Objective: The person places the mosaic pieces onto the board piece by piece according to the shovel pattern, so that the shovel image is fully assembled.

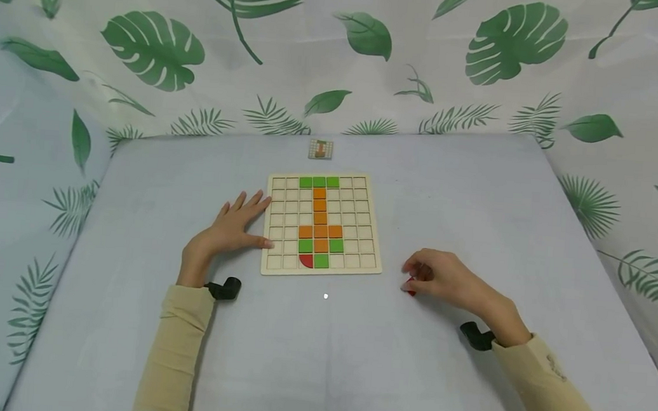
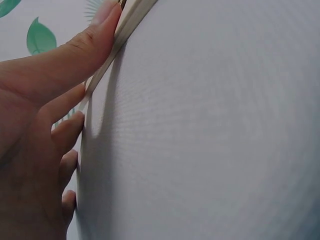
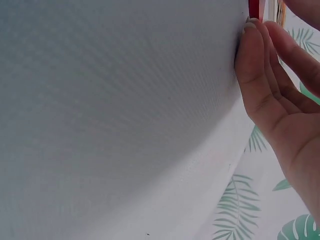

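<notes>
A cream square grid board lies on the table, with green, orange and red tiles set in its cells. The quarter-round red tile sits in the bottom row beside a green tile. At the board's left edge rests my left hand, fingers spread, the thumb on the board's rim. To the right of the board, just above the table, my right hand pinches a small red tile. Its red edge shows at the fingertips in the right wrist view; the fingers hide its full shape.
Behind the board lies a small pattern card with a similar design. A pale cloth covers the table. Leaf-printed sheets hang at the back and sides. Black wrist mounts stick out from both sleeves.
</notes>
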Tool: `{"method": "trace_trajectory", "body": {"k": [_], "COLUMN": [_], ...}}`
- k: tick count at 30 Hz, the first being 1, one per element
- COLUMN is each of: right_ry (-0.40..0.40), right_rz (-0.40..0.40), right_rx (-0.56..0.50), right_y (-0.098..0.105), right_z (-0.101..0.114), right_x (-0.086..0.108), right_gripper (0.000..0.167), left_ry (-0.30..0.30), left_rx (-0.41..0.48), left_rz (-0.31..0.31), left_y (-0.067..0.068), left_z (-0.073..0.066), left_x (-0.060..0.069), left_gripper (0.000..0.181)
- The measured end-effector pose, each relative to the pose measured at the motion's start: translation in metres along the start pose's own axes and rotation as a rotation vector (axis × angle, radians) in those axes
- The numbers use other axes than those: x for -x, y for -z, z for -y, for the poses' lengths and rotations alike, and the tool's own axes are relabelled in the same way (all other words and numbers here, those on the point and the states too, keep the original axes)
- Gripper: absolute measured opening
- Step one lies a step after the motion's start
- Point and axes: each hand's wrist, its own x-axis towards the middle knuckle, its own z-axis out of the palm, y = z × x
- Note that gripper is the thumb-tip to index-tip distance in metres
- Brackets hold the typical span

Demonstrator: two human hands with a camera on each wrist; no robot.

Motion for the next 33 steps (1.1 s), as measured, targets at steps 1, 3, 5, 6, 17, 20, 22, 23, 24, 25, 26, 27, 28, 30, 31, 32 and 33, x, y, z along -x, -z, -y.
{"method": "trace_trajectory", "body": {"k": [1,3,5,6,17,20,22,23,24,25,26,27,28,30,31,32,33], "right_ry": [0.007,0.02,0.04,0.046,-0.076,-0.093,-0.089,-0.087,-0.085,-0.08,-0.075,-0.067,-0.058,-0.037,-0.031,-0.027,-0.023], "right_rz": [-0.001,-0.008,-0.015,-0.015,-0.018,-0.025,-0.028,-0.03,-0.03,-0.032,-0.033,-0.035,-0.038,-0.039,-0.038,-0.036,-0.033], "right_rx": [0.004,0.024,0.045,0.056,0.106,0.111,0.115,0.118,0.12,0.124,0.129,0.132,0.134,0.136,0.135,0.134,0.133], "right_y": [-0.0004,-0.0012,-0.002,-0.0023,-0.0021,-0.0021,-0.0025,-0.0028,-0.003,-0.0032,-0.0034,-0.0037,-0.004,-0.0045,-0.0048,-0.0051,-0.0053], "right_z": [0.0001,0.0007,0.0011,0.0015,0.0059,0.0063,0.006,0.0059,0.006,0.0063,0.0067,0.0069,0.007,0.0078,0.0078,0.0075,0.0074], "right_x": [0.0,-0.0003,-0.0011,-0.0014,-0.0033,-0.0035,-0.0034,-0.0034,-0.0036,-0.0036,-0.0038,-0.004,-0.0044,-0.0048,-0.0051,-0.0054,-0.0056], "right_gripper": [0.025,0.025,0.023,0.021,0.021,0.018,0.016,0.015,0.014,0.014,0.014,0.013,0.013,0.013,0.013,0.013,0.013], "left_ry": [0.002,0.003,0.003,0.003,-0.007,-0.004,-0.002,-0.003,-0.004,-0.004,-0.005,-0.006,-0.007,-0.009,-0.01,-0.011,-0.012], "left_rx": [-0.002,-0.002,0.002,0.005,0.002,-0.002,-0.001,0.0,0.001,0.002,0.001,0.001,0.002,0.001,0.002,0.002,0.003], "left_rz": [-0.001,-0.001,-0.002,-0.002,0.0,0.001,0.001,0.0,-0.001,-0.002,-0.003,-0.004,-0.004,-0.003,-0.003,-0.003,-0.004], "left_y": [0.0002,0.0004,0.0007,0.0009,0.0026,0.0022,0.0021,0.0019,0.0017,0.0017,0.0017,0.0017,0.0013,0.0007,0.0007,0.0005,0.0004], "left_z": [0.0,-0.0002,-0.0006,-0.0009,-0.0006,-0.0005,-0.0004,-0.0002,-0.0001,0.0001,0.0001,0.0001,0.0003,0.0007,0.0007,0.0008,0.0008], "left_x": [0.0005,0.0015,0.0023,0.0027,0.0028,0.0026,0.0024,0.0023,0.0022,0.0022,0.0022,0.0022,0.002,0.0017,0.0018,0.0018,0.0019], "left_gripper": [0.104,0.104,0.104,0.104,0.103,0.103,0.103,0.104,0.104,0.104,0.104,0.104,0.104,0.103,0.103,0.103,0.103]}}
